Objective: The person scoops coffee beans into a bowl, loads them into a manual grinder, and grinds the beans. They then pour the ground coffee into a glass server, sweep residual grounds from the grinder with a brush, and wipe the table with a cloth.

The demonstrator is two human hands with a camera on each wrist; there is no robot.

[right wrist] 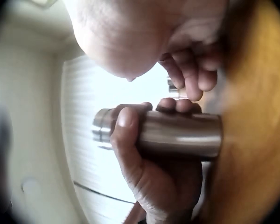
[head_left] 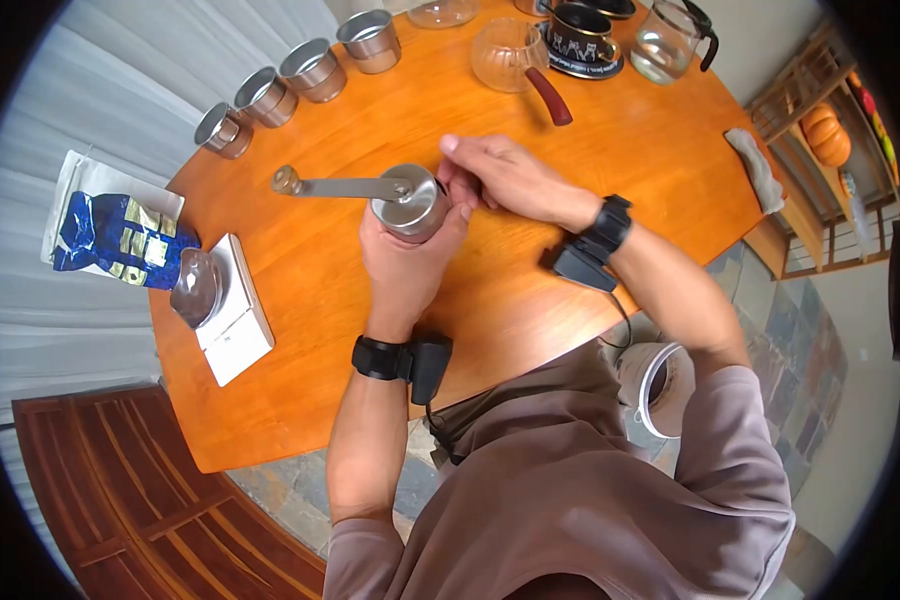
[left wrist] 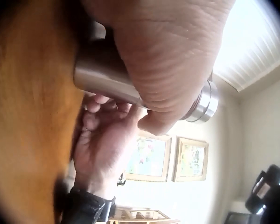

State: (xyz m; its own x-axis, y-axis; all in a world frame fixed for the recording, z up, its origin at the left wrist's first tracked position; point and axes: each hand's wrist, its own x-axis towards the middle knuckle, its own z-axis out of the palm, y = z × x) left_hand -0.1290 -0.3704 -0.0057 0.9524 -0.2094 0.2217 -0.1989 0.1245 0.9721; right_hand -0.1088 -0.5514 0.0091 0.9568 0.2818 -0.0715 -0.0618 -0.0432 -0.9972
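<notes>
A steel hand grinder [head_left: 407,215] stands upright on the wooden table, its crank arm [head_left: 345,188] pointing left to a wooden knob [head_left: 286,180]. My left hand [head_left: 407,262] grips the cylinder, thumb and fingers wrapped round it, also plain in the right wrist view [right wrist: 156,175]. Just right of the grinder is my right hand [head_left: 505,180], its fingers loosely bent and holding nothing. In the right wrist view a small gap lies between those fingers [right wrist: 194,74] and the steel body [right wrist: 179,135].
Several steel cups [head_left: 313,72] line the far left edge. A glass server [head_left: 505,55] with a red-brown handle, a black dripper [head_left: 578,38] and a glass jug [head_left: 667,42] stand at the back. At left are a coffee bag [head_left: 125,225] and a white scale [head_left: 238,325] with a dish.
</notes>
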